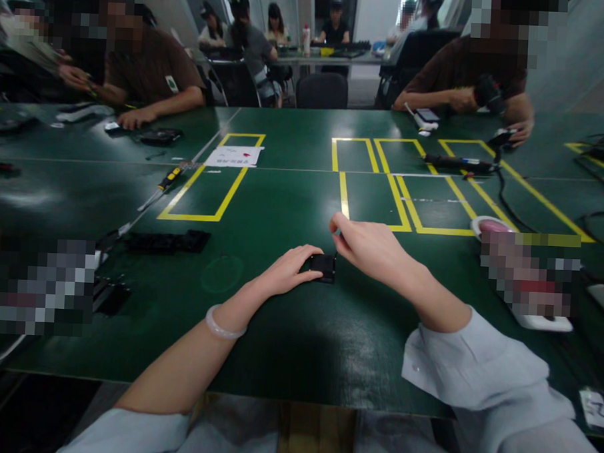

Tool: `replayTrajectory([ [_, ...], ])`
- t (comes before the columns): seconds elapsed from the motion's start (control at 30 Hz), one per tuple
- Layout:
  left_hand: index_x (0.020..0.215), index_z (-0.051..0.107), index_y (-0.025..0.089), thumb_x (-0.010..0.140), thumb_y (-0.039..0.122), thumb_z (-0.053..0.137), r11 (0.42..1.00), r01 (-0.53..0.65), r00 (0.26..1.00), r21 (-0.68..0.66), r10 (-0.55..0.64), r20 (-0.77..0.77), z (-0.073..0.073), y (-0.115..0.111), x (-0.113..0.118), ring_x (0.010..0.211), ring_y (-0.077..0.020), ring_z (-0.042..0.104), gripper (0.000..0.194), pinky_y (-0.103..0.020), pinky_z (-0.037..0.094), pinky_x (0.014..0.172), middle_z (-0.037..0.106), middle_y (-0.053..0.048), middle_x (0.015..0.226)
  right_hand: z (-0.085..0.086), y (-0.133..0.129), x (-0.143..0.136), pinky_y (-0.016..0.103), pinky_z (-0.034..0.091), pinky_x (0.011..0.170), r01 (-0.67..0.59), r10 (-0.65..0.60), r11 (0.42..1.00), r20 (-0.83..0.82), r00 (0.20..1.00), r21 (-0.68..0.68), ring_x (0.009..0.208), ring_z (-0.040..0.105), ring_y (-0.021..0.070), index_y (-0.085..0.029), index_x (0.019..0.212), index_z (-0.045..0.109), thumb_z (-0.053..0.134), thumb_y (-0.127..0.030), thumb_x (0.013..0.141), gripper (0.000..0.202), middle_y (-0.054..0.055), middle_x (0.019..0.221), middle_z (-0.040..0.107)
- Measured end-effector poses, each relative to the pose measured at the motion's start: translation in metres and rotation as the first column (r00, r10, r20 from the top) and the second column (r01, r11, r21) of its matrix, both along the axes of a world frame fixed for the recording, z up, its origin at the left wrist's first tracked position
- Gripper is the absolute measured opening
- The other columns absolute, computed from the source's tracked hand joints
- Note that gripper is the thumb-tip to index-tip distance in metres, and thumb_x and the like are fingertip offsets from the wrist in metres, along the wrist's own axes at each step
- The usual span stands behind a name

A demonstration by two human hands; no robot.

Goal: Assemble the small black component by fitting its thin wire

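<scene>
A small black rectangular part lies on the green table in front of me. My left hand grips its left side, thumb along the near edge and fingers along the far edge. Just beyond its right end, my right hand is raised with thumb and fingertips pinched together. Something thin and dark seems to run down from that pinch towards the part, too small to make out. To the left of my left hand lies a long black strip-shaped part.
Yellow tape marks rectangles across the green table. A yellow-and-black screwdriver and a white paper lie ahead left. At right are a white-rimmed tray and a black power tool with a cable. Co-workers sit opposite.
</scene>
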State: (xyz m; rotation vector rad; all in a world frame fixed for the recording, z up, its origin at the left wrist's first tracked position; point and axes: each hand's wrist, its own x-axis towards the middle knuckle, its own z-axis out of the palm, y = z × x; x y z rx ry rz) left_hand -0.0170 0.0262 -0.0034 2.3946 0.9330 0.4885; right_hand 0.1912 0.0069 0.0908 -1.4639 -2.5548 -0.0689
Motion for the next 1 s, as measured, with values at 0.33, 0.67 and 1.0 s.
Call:
replayTrajectory([
  [0.33,0.118,0.048,0.021,0.090,0.043,0.054,1.000,0.006,1.000,0.006,-0.006,0.001,-0.0020,0.0009,-0.0004,0.107,-0.0240,0.056,0.036,-0.037,0.042,0.092,0.059,-0.007,0.116,0.0006,-0.0014,-0.0007,0.027,0.022,0.052,0.010,-0.010,1.000,-0.018,1.000,-0.011,0.065,0.059,0.0154,-0.019,0.106,0.049,0.034,-0.028,0.093,0.022,0.003,0.086,0.069],
  [0.67,0.119,0.049,0.021,0.090,0.043,0.054,1.000,0.003,1.000,-0.005,-0.003,0.002,-0.0006,0.0007,-0.0002,0.107,-0.0246,0.056,0.037,-0.038,0.043,0.092,0.060,-0.007,0.116,0.0011,-0.0004,0.0001,0.026,0.021,0.051,0.024,-0.023,0.999,0.028,0.999,-0.034,0.062,0.059,0.0156,-0.020,0.108,0.049,0.032,-0.029,0.095,0.023,0.003,0.080,0.069],
  [1.0,0.118,0.050,0.021,0.089,0.044,0.055,1.000,-0.005,1.000,-0.002,0.005,0.008,-0.0034,0.0013,0.0000,0.107,-0.0241,0.056,0.037,-0.038,0.043,0.093,0.060,-0.007,0.115,0.0015,-0.0020,-0.0009,0.027,0.022,0.052,0.008,-0.008,1.000,-0.009,1.000,-0.024,0.064,0.059,0.0155,-0.019,0.108,0.048,0.033,-0.027,0.092,0.023,0.004,0.085,0.069],
])
